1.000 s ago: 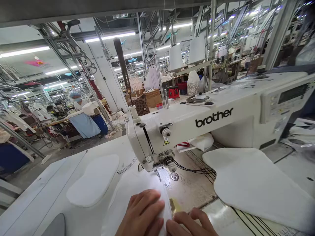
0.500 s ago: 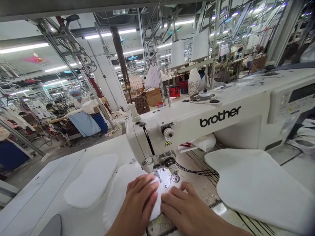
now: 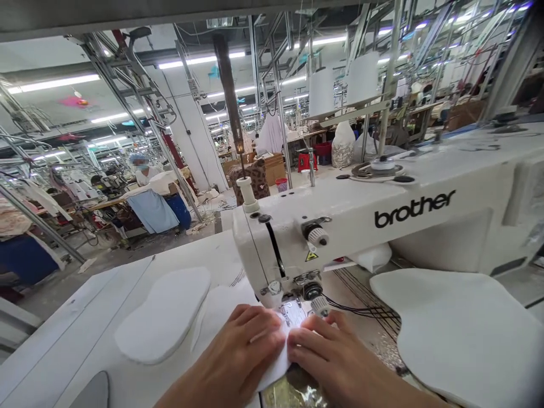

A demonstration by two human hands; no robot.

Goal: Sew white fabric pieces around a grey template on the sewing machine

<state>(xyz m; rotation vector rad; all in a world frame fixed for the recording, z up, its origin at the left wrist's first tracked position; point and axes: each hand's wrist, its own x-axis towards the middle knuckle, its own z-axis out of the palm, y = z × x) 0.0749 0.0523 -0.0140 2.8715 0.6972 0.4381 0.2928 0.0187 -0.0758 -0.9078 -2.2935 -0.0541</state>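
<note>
Head view: left hand [image 3: 232, 360] and right hand [image 3: 335, 357] lie flat, fingers extended, pressing white padded piece [image 3: 223, 311] at presser foot [image 3: 291, 311] of sewing machine [image 3: 340, 224]; arm label [image 3: 414, 208] reads "brother".

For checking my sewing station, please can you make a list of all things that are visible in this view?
Brother sewing machine: one, white, on the table in front.
Padded fabric piece: one, white, under the hands at the needle area.
Oval pad: one, white, on the table to the left.
Large shaped pad: one, white, on the table to the right.
Thread cones: two, white, on a stand behind the machine.
Leopard-print bag: one, brown, behind the machine.
Co-worker: one, far left, in the background.
Left hand: one, pressing the piece.
Right hand: one, pressing the piece.
</note>
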